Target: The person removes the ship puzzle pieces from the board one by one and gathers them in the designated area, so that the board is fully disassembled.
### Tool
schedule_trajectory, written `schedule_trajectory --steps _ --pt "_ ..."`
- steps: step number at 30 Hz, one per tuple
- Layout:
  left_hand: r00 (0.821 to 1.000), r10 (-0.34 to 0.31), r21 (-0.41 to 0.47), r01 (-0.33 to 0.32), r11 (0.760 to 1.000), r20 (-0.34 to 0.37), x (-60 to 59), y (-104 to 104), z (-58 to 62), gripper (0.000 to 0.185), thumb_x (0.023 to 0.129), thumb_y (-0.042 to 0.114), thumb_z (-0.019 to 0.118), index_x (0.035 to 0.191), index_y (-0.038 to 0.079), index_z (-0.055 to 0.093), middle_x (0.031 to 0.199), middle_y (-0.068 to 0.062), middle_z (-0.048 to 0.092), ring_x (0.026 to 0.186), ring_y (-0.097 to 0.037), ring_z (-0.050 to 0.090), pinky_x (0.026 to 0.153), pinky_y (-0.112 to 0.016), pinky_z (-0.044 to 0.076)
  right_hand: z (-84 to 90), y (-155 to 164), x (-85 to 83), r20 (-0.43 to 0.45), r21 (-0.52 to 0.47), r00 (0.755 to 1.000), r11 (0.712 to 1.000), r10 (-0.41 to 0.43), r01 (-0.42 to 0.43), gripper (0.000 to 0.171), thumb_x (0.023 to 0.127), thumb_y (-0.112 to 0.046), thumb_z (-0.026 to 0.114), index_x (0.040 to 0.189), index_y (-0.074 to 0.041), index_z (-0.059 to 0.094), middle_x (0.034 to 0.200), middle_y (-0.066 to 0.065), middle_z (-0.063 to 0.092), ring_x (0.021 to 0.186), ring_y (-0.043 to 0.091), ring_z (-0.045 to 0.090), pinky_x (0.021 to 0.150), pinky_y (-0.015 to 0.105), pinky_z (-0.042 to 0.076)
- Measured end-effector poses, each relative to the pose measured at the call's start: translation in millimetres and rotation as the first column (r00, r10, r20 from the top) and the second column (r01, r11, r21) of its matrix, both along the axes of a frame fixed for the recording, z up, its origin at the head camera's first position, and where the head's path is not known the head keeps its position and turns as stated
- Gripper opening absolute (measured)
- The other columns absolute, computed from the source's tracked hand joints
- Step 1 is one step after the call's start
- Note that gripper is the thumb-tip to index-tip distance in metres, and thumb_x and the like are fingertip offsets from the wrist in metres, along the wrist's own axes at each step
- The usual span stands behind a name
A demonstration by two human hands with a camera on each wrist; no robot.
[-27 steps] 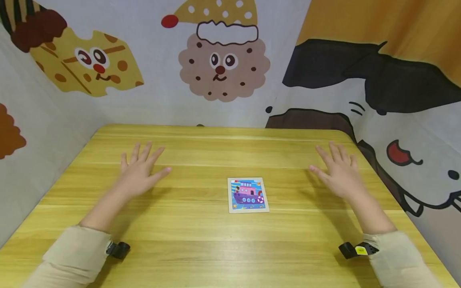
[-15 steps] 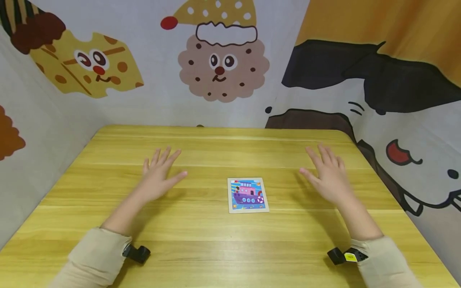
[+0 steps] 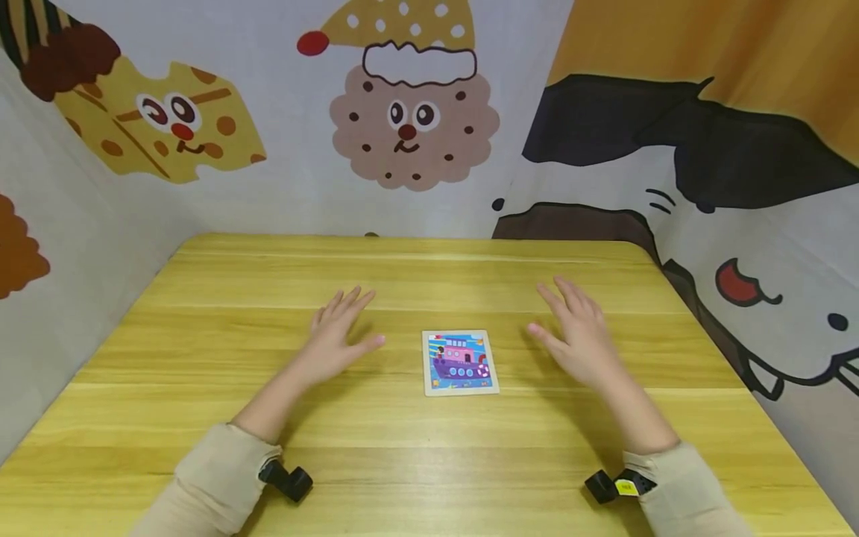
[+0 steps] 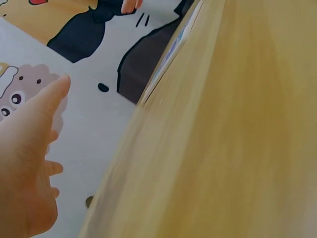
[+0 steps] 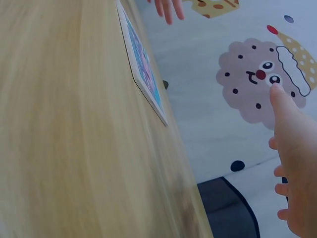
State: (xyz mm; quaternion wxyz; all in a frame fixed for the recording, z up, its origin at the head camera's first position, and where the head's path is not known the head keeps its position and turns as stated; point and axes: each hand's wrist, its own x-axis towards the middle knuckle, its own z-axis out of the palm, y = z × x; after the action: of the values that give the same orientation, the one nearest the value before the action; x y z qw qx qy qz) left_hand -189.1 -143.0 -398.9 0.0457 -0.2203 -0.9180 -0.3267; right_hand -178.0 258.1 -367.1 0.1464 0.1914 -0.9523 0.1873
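A square picture board [image 3: 460, 363] with a pale border lies flat on the table, showing a pink and purple boat on blue. To its left, apart from it, my left hand [image 3: 333, 339] hovers above the wood with fingers spread and nothing held. On the other side my right hand [image 3: 579, 335] is also raised, fingers extended, holding nothing. The board [image 4: 171, 57] appears edge-on in the left wrist view, beyond the left hand [image 4: 27, 158]. In the right wrist view the board [image 5: 142, 64] stands out at a slant, away from the right hand [image 5: 297, 158].
The wood-grain table [image 3: 429, 462] spreads under both arms. Cloth with printed cartoon figures, such as a biscuit face [image 3: 414, 134] and a cheese wedge [image 3: 161, 123], hangs behind and beside it. Each wrist carries a small black camera [image 3: 287, 479].
Both hands have moved inward toward the board, the left one rightward and the right one leftward. The board stays in place on the table.
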Motion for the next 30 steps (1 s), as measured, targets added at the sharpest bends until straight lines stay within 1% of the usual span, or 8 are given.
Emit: schedule_trajectory --steps 3,6,12,17,19,22,30 --pt "1.000 -0.016 0.012 0.016 1.000 0.006 0.0 7.7 -3.8 0.080 0.090 0.049 0.061 0.154 0.021 0.022 0.158 -0.012 0.014 0.142 -0.041 0.004 0.105 -0.067 -0.001 -1.6 -5.4 -0.6 -0.004 -0.006 1.000 1.000 0.016 -0.016 0.067 0.095 -0.042 0.056 0.149 -0.010 0.034 0.155 0.021 0.019 0.139 0.043 0.016 0.108 0.062 0.010" --pt "0.999 -0.034 0.015 0.034 0.999 0.013 0.6 15.9 -8.1 0.081 0.088 0.051 0.062 0.153 0.019 0.025 0.157 -0.014 0.017 0.141 -0.043 0.006 0.106 -0.066 -0.001 -2.6 -11.9 -1.3 -0.001 -0.012 0.999 0.999 0.042 -0.042 0.067 0.094 -0.042 0.057 0.148 -0.010 0.035 0.155 0.019 0.021 0.139 0.042 0.018 0.109 0.061 0.011" --pt "0.997 -0.072 0.011 0.072 0.997 0.014 2.3 31.7 -13.4 0.084 0.085 0.054 0.065 0.151 0.015 0.030 0.155 -0.017 0.021 0.140 -0.045 0.010 0.106 -0.066 0.002 -5.6 -27.7 -2.9 0.009 -0.022 0.994 0.994 0.105 -0.105 0.068 0.093 -0.046 0.058 0.147 -0.010 0.038 0.153 0.018 0.026 0.138 0.042 0.021 0.108 0.062 0.014" --pt "0.995 -0.097 -0.002 0.097 0.995 0.023 3.0 41.9 -18.0 0.086 0.082 0.053 0.068 0.150 0.013 0.033 0.154 -0.018 0.022 0.140 -0.046 0.011 0.106 -0.066 0.002 -7.6 -42.7 -3.0 0.033 -0.040 0.990 0.990 0.139 -0.138 0.067 0.090 -0.037 0.065 0.146 -0.011 0.040 0.153 0.016 0.027 0.137 0.041 0.023 0.107 0.064 0.016" --pt "0.994 -0.102 -0.005 0.102 0.995 0.032 3.2 45.0 -19.5 0.088 0.081 0.054 0.069 0.150 0.014 0.033 0.154 -0.018 0.022 0.140 -0.046 0.011 0.107 -0.065 0.002 -8.7 -48.6 -2.9 0.046 -0.050 0.987 0.987 0.154 -0.152 0.066 0.089 -0.037 0.067 0.145 -0.011 0.042 0.152 0.015 0.028 0.138 0.039 0.024 0.106 0.064 0.017" --pt "0.993 -0.107 -0.008 0.108 0.994 0.040 3.4 48.9 -20.8 0.090 0.078 0.055 0.071 0.150 0.014 0.033 0.154 -0.018 0.023 0.139 -0.046 0.011 0.107 -0.064 0.002 -11.3 -56.1 -3.4 0.059 -0.060 0.982 0.983 0.177 -0.174 0.066 0.089 -0.041 0.066 0.145 -0.012 0.043 0.151 0.015 0.031 0.137 0.037 0.026 0.105 0.063 0.021" --pt "0.992 -0.114 -0.032 0.116 0.993 0.058 3.6 57.9 -21.9 0.098 0.073 0.060 0.072 0.149 0.012 0.034 0.154 -0.017 0.024 0.139 -0.045 0.013 0.108 -0.064 0.006 -23.0 -71.9 -8.1 0.104 -0.084 0.969 0.973 0.223 -0.215 0.068 0.087 -0.046 0.066 0.144 -0.013 0.045 0.149 0.014 0.035 0.135 0.036 0.031 0.105 0.060 0.026"
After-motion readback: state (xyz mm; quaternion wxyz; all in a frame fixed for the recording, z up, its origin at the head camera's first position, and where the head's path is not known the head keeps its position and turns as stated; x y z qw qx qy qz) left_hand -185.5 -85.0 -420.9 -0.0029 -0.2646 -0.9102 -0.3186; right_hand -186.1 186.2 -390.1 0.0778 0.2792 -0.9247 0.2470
